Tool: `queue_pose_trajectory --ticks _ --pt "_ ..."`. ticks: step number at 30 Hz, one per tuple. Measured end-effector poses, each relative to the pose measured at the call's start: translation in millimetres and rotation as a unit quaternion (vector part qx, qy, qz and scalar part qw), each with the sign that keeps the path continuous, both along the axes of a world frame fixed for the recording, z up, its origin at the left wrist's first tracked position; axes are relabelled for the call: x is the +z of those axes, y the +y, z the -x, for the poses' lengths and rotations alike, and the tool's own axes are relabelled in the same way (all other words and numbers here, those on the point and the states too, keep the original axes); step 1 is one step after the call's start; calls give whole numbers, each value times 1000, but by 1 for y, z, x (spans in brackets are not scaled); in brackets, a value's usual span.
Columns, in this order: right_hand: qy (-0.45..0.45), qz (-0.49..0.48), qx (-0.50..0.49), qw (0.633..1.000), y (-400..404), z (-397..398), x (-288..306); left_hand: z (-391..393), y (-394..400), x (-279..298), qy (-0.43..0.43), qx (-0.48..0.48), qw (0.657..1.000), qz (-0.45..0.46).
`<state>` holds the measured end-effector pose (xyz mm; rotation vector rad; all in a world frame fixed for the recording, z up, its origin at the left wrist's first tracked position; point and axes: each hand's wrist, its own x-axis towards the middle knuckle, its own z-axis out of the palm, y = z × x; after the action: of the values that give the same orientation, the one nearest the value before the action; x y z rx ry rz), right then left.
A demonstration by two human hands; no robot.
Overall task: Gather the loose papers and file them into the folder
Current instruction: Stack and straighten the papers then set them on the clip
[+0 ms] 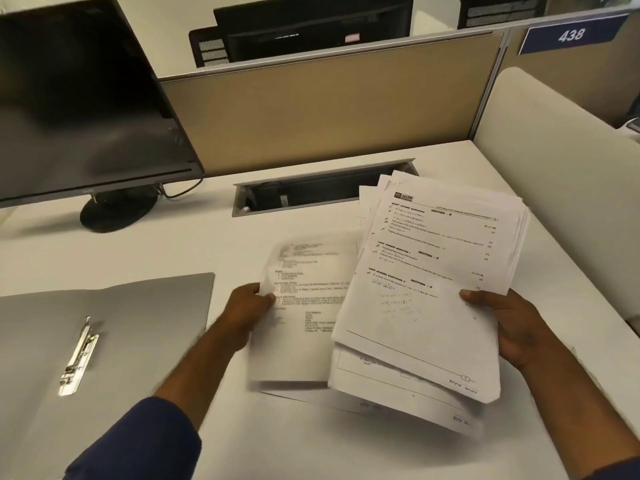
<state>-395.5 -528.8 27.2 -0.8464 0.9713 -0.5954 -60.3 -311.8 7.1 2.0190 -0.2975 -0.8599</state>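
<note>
White and wide, the bench (145,244) fills most of the frame, and a beige partition wall (329,109) stands behind it in the upper middle. A dark monitor (79,98) on a round foot occupies the upper left. A cable slot (311,194) with a metal rim is cut into the bench just below the partition, and a blue sign with the number 438 (571,34) sits in the upper right.

At the lower left of the frame the grey folder (138,313) lies open and flat on the bench, and its metal clip (79,355) is visible on the inner side.

The right hand (509,323), at the right of the frame, holds a stack of papers (433,278) by its right edge; the thumb lies on top of the printed top sheet and the other fingers are under the stack, so they cannot be seen. The sheets in the stack are fanned out and not aligned.

The left hand (247,306), in the lower middle, pinches the left edge of a single sheet (304,306) between thumb and fingers. This sheet is blurred, and it seems to slide under the left side of the stack. A dark blue sleeve (145,441) covers the left forearm at the bottom of the frame.
</note>
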Motion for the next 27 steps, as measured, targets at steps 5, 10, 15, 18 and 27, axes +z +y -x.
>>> queue_pose_trajectory --ticks 5,10,15,18,27 --pt "21 2 20 1000 0 -6 -3 18 1 -2 -85 -19 995 -51" --pt "19 -8 47 999 6 -18 -6 32 -3 4 -137 -76 983 -93" --pt "59 -4 75 995 16 -36 -14 54 -15 9 -237 -107 939 -226" --pt "107 23 84 990 24 -46 -16 68 -25 10 -224 -101 945 -216" --pt "147 55 101 982 25 -49 -17 67 -34 14 -52 -75 992 -87"
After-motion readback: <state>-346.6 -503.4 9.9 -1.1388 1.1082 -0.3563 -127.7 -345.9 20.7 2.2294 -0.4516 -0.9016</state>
